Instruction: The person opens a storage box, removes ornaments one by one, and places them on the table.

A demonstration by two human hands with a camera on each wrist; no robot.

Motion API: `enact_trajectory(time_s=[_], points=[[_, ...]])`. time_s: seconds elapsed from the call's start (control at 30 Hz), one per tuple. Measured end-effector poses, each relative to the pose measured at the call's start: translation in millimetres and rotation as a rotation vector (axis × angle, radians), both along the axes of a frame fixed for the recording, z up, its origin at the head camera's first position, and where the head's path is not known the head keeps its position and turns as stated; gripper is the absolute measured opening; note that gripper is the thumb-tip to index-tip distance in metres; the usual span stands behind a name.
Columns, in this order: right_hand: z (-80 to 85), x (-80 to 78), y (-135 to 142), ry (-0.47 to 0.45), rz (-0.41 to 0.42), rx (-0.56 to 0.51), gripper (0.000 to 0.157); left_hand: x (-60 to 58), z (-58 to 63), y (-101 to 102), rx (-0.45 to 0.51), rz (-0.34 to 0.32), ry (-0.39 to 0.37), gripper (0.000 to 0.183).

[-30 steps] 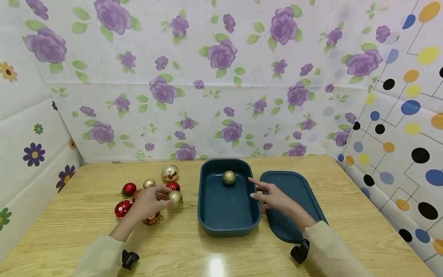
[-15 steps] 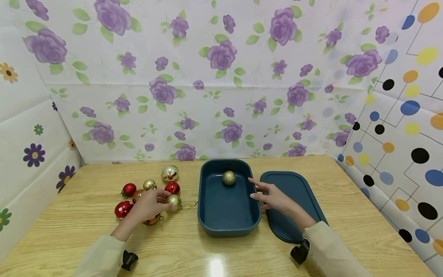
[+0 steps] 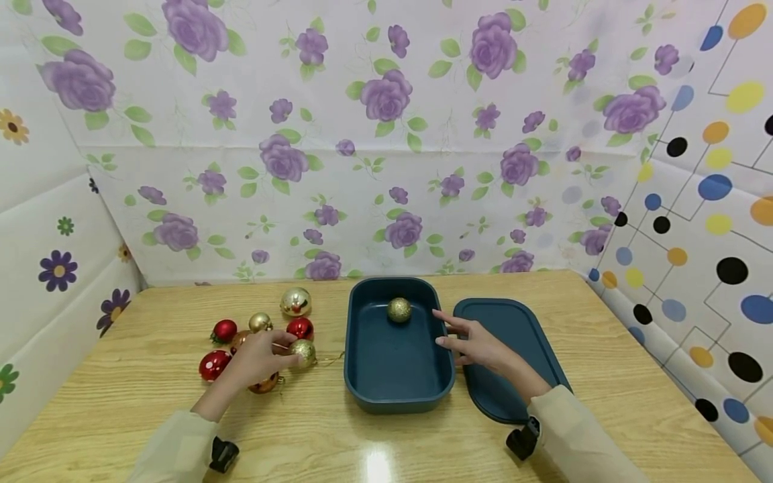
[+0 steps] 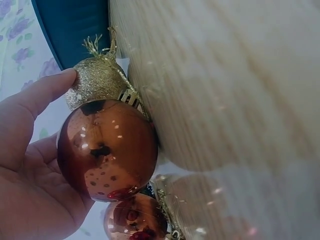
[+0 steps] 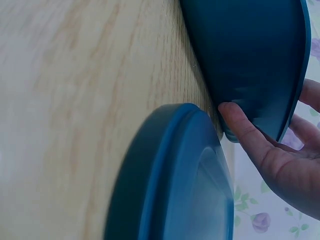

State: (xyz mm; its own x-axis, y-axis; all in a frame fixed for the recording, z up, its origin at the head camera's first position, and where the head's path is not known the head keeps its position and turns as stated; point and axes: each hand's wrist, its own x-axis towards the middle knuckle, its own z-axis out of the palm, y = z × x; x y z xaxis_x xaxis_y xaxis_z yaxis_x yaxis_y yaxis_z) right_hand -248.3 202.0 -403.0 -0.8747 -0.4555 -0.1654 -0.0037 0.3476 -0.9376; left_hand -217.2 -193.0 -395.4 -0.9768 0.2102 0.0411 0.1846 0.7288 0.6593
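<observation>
My left hand [image 3: 262,355] pinches a gold glitter Christmas bauble [image 3: 303,353] low over the table, its string trailing towards the box. In the left wrist view the thumb presses the glitter bauble [image 4: 95,82]; a shiny copper bauble [image 4: 107,150] sits nearer the camera, partly hiding it. A deep dark-blue box [image 3: 398,369] stands mid-table, with another gold glitter bauble [image 3: 399,310] inside at the far end. My right hand [image 3: 480,345] holds the box's right wall, fingers over the rim; in the right wrist view the thumb lies against the outer wall [image 5: 245,55].
Around the left hand lie red baubles [image 3: 225,330], a white-dotted red one [image 3: 215,365], shiny gold ones [image 3: 296,302] and copper ones [image 3: 264,384]. Right of the box, a dark-blue lid [image 3: 504,329] lies flat, partly under the right forearm. Patterned cloth walls enclose the wooden table [image 3: 326,443].
The left hand and its glitter bauble have shifted slightly left and down since a second ago, then stayed almost still. The right hand and the box keep their places.
</observation>
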Motion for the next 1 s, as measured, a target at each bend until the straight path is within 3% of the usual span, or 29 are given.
enact_trajectory(time_s=[0.2, 0.57, 1.0], points=[[0.0, -0.3, 0, 0.005, -0.001, -0.003, 0.066, -0.7, 3.1, -1, -0.003, 0.005, 0.002, 0.044], [-1.2, -1.2, 1, -0.004, 0.006, -0.017, 0.067, 3.1, 15.6, 3, -0.051, -0.001, 0.072, 0.044], [-1.2, -1.3, 1, -0.001, 0.012, -0.013, 0.067, -8.6, 29.3, 40, 0.039, -0.042, 0.165, 0.043]])
